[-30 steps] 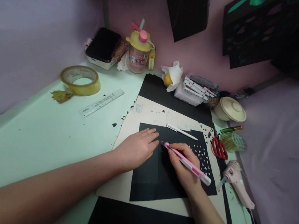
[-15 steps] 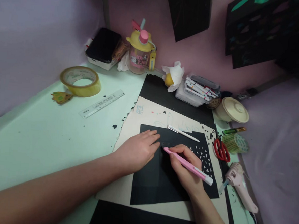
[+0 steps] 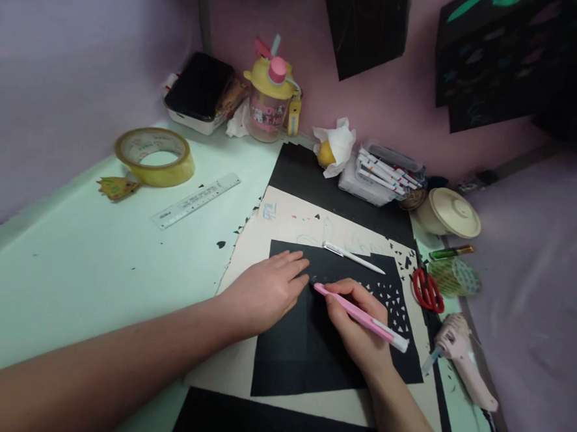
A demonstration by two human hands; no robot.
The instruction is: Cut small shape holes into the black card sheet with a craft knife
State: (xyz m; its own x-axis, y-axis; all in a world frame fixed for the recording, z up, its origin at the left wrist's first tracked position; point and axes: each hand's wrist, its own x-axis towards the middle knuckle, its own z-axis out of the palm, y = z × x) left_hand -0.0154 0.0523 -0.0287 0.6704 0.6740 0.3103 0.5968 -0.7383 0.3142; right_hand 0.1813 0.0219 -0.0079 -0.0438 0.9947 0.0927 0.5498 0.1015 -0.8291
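My left hand (image 3: pixel 264 293) lies flat with its fingers stretched out on a black paper sheet (image 3: pixel 284 365). In my right hand (image 3: pixel 362 328) is a slim pink craft knife (image 3: pixel 355 311) with a white end, gripped like a pen. Its tip points at the sheet just right of my left fingertips, beside some small pale marks; the blade is too small to make out. Small triangles and stars are cut through the sheet's right part. A white pen (image 3: pixel 354 257) rests across the sheet's top edge. Beneath it all is a cream board (image 3: pixel 237 258) with faint drawings.
Left of the board lie a clear ruler (image 3: pixel 196 200) and a tape roll (image 3: pixel 155 157). Red scissors (image 3: pixel 428 290), a green tape roll (image 3: pixel 453 276) and a pink glue gun (image 3: pixel 465 360) line the right. Behind stand a cup (image 3: pixel 268 104) and a pen box (image 3: pixel 383 173).
The craft knife's white end has shifted slightly left and up, with its tip moving a little left. My left hand stays in place.
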